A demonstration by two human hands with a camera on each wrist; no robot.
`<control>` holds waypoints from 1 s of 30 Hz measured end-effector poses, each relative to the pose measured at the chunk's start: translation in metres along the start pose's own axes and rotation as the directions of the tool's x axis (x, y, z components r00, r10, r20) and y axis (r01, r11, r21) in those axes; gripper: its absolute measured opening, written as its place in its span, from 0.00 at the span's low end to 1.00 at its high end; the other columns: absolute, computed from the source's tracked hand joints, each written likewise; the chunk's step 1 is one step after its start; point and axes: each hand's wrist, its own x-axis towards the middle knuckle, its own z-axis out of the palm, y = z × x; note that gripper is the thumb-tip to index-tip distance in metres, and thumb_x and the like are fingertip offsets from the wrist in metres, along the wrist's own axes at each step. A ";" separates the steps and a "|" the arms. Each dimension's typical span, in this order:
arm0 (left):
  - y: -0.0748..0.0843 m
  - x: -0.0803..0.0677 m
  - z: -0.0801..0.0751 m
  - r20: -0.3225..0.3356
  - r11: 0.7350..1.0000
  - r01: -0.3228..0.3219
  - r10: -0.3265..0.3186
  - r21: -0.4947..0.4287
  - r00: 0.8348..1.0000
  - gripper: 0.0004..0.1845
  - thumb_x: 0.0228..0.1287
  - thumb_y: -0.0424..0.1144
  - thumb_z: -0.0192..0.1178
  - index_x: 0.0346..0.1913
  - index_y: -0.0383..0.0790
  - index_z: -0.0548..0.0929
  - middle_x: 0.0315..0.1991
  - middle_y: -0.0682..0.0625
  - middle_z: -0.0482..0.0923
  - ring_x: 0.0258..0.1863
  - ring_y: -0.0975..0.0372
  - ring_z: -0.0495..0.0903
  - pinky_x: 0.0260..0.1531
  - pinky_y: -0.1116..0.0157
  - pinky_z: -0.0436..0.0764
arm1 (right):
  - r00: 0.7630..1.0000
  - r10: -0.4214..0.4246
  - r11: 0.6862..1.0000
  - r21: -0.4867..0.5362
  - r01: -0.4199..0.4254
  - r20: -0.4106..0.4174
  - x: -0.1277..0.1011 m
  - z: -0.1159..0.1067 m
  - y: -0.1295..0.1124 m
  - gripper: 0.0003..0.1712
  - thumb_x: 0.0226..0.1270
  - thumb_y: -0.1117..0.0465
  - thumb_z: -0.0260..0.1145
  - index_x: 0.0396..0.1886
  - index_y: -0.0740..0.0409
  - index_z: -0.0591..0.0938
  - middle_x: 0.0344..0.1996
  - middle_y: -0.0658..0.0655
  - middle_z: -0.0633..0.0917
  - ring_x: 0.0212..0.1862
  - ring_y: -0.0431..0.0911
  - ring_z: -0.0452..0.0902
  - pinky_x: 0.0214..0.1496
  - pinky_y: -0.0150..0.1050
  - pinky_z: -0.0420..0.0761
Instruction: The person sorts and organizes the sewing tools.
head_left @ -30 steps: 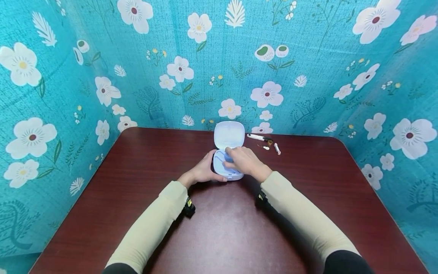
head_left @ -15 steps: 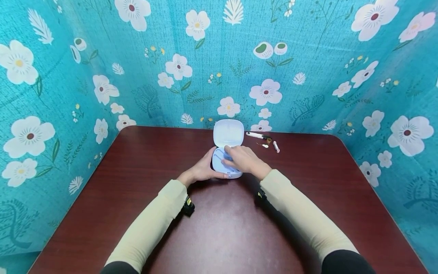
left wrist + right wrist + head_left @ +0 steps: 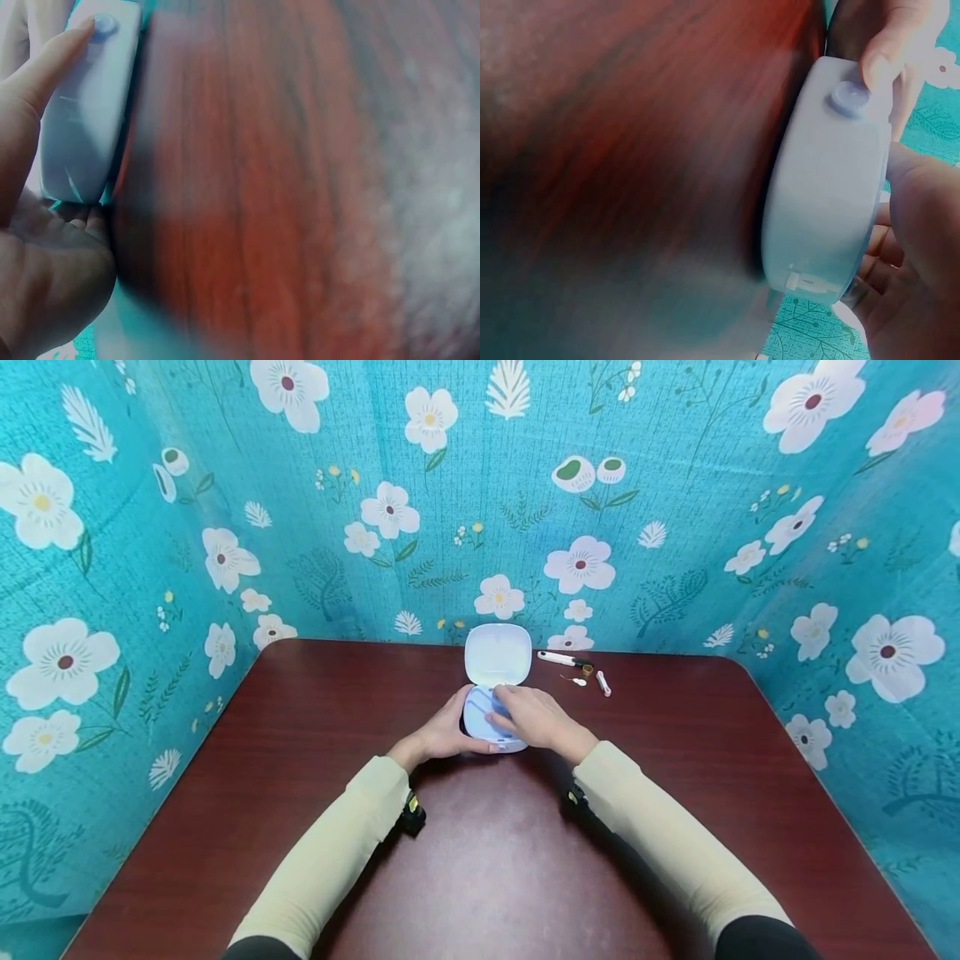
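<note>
The small white case [image 3: 492,710] sits on the dark red table [image 3: 480,843], toward the far middle, with its lid [image 3: 498,657] standing open and tilted back toward the flowered blue backdrop [image 3: 187,510]. It has hardly shifted over the last second; it lies in the same spot between the two hands.

The left hand [image 3: 442,735] holds the case's left side as it did a second ago. In the left wrist view its thumb lies straight along the case's front wall, the tip at a small round button [image 3: 103,24], while the other fingers curl behind the base. The right hand [image 3: 528,718] has changed a little: its fingers, bunched together, have drawn slightly toward the person and now lie lower over the open base rather than reaching toward the hinge. Whether they pinch anything inside cannot be told, since the hand hides the contents. In the right wrist view the thumb of that hand rests against the near rim of the case [image 3: 829,180].

Judged from this, the work inside the open case looks to be in mid-step, with the left hand steadying and the right hand acting within.

Beyond the case, to its right near the table's far edge, lie a small white pen-like tool [image 3: 558,658], a tiny brown ring-like piece [image 3: 587,670] and a short white stick [image 3: 603,682], all untouched and in the same places.
</note>
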 end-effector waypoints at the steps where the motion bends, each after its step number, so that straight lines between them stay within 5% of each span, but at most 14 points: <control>1: -0.001 0.000 0.000 0.000 1.000 0.002 -0.002 -0.002 1.000 0.60 0.49 0.49 0.82 0.79 0.43 0.53 0.69 0.47 0.63 0.64 0.56 0.68 0.68 0.53 0.66 | 1.000 -0.003 1.000 0.010 0.003 0.005 -0.001 0.000 0.000 0.21 0.76 0.47 0.63 0.52 0.60 0.78 0.28 0.51 0.75 0.30 0.45 0.71 0.33 0.41 0.72; 20: -0.003 -0.001 0.001 -0.011 1.000 0.007 -0.007 -0.013 1.000 0.61 0.47 0.49 0.83 0.79 0.44 0.52 0.68 0.47 0.63 0.64 0.57 0.68 0.66 0.54 0.68 | 0.996 -0.048 0.989 0.143 0.036 0.076 -0.010 -0.015 -0.002 0.20 0.73 0.53 0.68 0.51 0.66 0.83 0.35 0.57 0.77 0.35 0.46 0.72 0.37 0.39 0.74; 30: -0.002 0.002 0.002 -0.015 1.000 -0.006 0.005 -0.022 1.000 0.61 0.45 0.48 0.84 0.77 0.43 0.55 0.68 0.48 0.64 0.64 0.57 0.67 0.67 0.54 0.66 | 0.997 -0.068 0.974 0.217 0.061 0.026 -0.024 -0.034 0.019 0.20 0.72 0.58 0.67 0.56 0.68 0.83 0.49 0.63 0.83 0.49 0.54 0.80 0.53 0.48 0.81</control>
